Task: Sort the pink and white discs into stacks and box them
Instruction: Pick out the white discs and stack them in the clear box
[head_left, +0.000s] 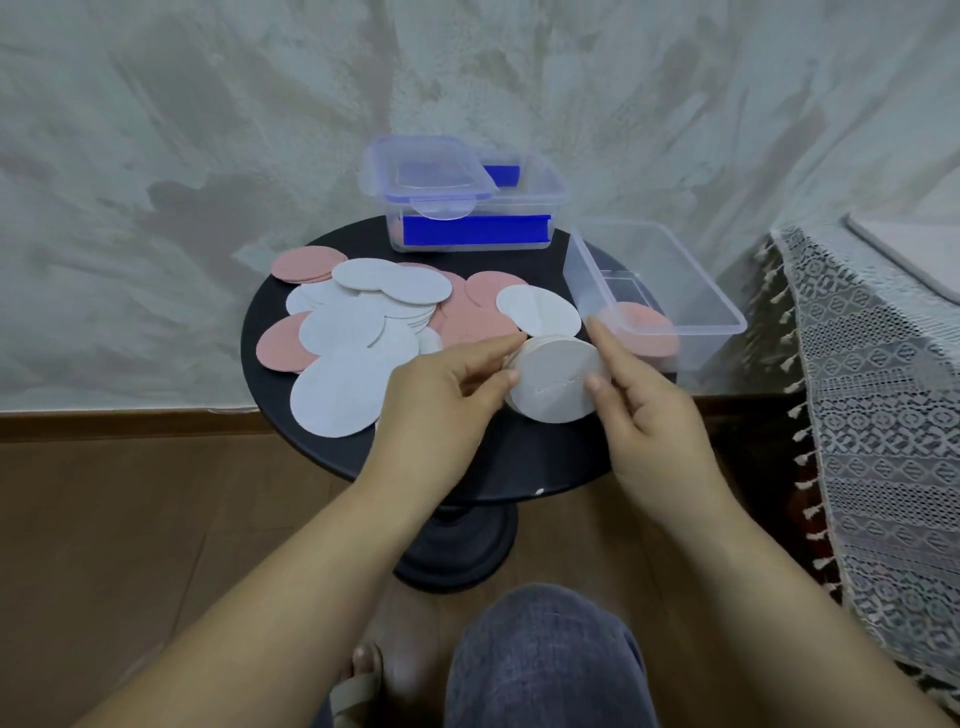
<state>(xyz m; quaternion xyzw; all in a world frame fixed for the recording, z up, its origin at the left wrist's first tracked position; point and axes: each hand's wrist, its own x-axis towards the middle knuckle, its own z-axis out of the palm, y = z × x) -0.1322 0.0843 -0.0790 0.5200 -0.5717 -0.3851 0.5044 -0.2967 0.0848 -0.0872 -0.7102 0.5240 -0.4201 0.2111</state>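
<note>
Holding a stack of white discs (556, 382) tilted on edge over the near right part of the round black table (519, 462), both hands meet at its rim. The left hand (441, 395) grips the stack's left edge with curled fingers and thumb. The right hand (639, 405) pinches the right edge, with its thumb on the face and its forefinger stretched along the rim.

One white disc (537, 312) lies flat on the table just behind the stack. Across the table's left half spreads a loose pile of white discs (343, 395), overlapping, with pink discs (280, 345) showing beneath and around them.

At the table's right edge sits an open clear box (717, 312), partly overhanging, with a pink stack (649, 332) inside. At the table's far edge stands a lidded box (467, 234) with blue strips in it, its lid (431, 171) lying askew on top.

Right of the table hangs a lace cloth (872, 389). Below the table are a wooden floor (130, 519) and a knee (545, 654) in grey fabric.
</note>
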